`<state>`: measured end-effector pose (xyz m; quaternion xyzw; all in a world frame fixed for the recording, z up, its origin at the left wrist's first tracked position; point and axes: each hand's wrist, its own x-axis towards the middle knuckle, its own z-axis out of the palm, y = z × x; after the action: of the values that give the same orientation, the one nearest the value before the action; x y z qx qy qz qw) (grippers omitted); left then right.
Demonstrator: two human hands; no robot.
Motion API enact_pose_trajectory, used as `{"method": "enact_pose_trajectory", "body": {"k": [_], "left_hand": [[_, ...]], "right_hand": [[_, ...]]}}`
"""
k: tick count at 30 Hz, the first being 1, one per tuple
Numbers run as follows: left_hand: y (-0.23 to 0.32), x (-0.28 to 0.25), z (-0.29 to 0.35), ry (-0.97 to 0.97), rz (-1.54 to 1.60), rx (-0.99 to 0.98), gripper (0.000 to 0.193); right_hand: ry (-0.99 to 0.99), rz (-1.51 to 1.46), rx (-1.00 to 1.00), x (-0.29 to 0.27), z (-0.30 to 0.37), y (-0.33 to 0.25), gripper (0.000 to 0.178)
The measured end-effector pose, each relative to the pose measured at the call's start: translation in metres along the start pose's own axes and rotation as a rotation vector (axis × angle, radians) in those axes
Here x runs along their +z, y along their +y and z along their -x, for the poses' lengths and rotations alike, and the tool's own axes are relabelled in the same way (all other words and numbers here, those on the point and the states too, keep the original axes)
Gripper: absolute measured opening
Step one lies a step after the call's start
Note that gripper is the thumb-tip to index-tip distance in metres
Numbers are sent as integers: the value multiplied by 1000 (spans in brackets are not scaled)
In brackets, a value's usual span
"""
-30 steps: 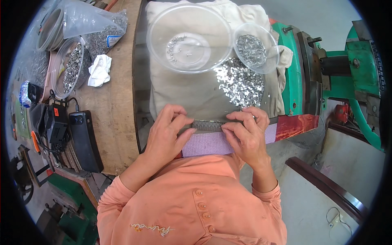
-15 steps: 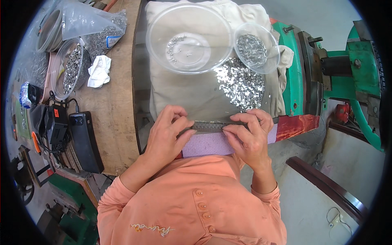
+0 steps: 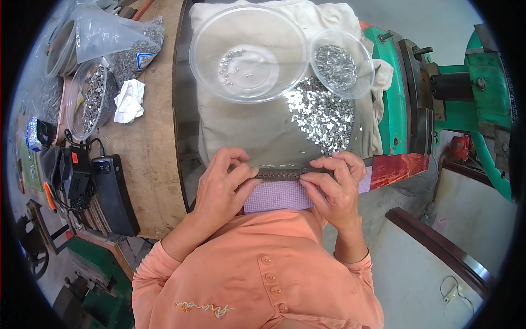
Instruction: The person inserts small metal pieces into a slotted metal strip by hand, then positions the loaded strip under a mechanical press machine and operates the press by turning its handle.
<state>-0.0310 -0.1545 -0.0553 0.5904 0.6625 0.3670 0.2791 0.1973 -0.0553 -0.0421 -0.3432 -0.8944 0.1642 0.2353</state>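
Pinching a dark ridged strip [image 3: 278, 174] by both ends.
Grasped at one end by the left hand [image 3: 219, 183], at the other by the right hand [image 3: 338, 189]; just beyond a purple checked cloth [image 3: 278, 197], between the orange shirt [image 3: 230, 263] and a heap of shiny metal pieces [image 3: 325, 119] beside a large clear tub [image 3: 211, 66].

Dark grey on the ridged bar [image 3: 279, 175], bright silver on the loose chips [image 3: 323, 117], muted grey-beige across the spread cloth [image 3: 241, 130]. Lilac in a fine check on the strip [image 3: 278, 196], mottled red over the panel [image 3: 400, 169], orange on the shirt [image 3: 230, 263] with pale stitched script [image 3: 220, 311], green on the machine [image 3: 387, 98].
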Motion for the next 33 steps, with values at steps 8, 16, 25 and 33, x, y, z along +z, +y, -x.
{"method": "enact_pose_trajectory", "body": {"k": [8,16,25,33], "left_hand": [[0,0,-1,8,-9,17,25],[0,0,0,9,-20,24,25],[1,-2,-2,-23,-7,-34,26],[2,-1,-3,0,-2,-28,21]], "right_hand": [[-3,-6,-4,1,-2,-2,18],[30,-15,14,1,0,0,18],[7,-6,-67,8,-13,-14,18],[-74,42,-161,14,-27,-21,14]]}}
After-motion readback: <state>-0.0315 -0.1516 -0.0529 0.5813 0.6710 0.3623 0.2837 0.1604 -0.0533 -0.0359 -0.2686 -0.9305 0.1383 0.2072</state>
